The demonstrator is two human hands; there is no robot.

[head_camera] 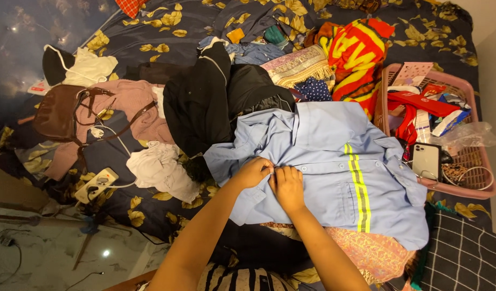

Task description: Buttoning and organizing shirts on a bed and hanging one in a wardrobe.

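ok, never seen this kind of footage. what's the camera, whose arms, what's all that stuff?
There is one picture, from a camera worn on a person's head, looking down at a bed. The two bare arms are the wearer's own. The left hand and right hand meet at the button strip of a light blue shirt with a yellow stripe, pinching its cloth. Around it lie black clothes, a brown bag, a power strip, and a pink basket with a phone in it.

Shirt (334, 161) on bed (151, 27), centre; both hands (269, 178) on its placket. Basket (477, 188) right, phone (426, 160) inside. Handbag (56, 113) left; power strip (97, 184) before it.
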